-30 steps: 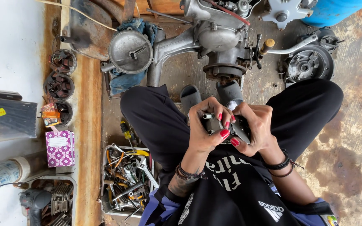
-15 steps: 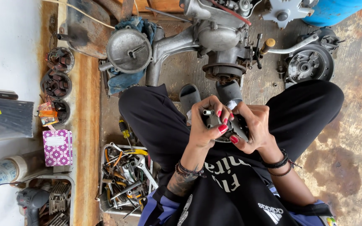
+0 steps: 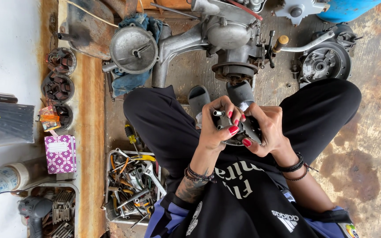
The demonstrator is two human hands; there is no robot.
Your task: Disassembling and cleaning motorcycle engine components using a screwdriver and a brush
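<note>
Both my left hand [image 3: 217,128] and right hand [image 3: 265,130] grip this small dark metal part [image 3: 239,130] tightly; oily fingers could let it slip.

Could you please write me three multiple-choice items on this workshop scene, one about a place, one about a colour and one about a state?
1. Where does the tray of tools lie?
A. On the floor beside the person's left knee
B. On top of the engine
C. In the person's lap

2. What colour is the patterned box by the white wall?
A. Green
B. Purple and white
C. Orange

3. How is the small metal part held?
A. It lies alone on the floor
B. One hand holds it, the other rests on a knee
C. Both hands grip it together

Answers: 1 A, the tray sits on the floor next to the dark trouser leg. 2 B, the box shows a purple pattern with a white label. 3 C, the left hand and right hand close around the part above the lap, near the engine.
</note>
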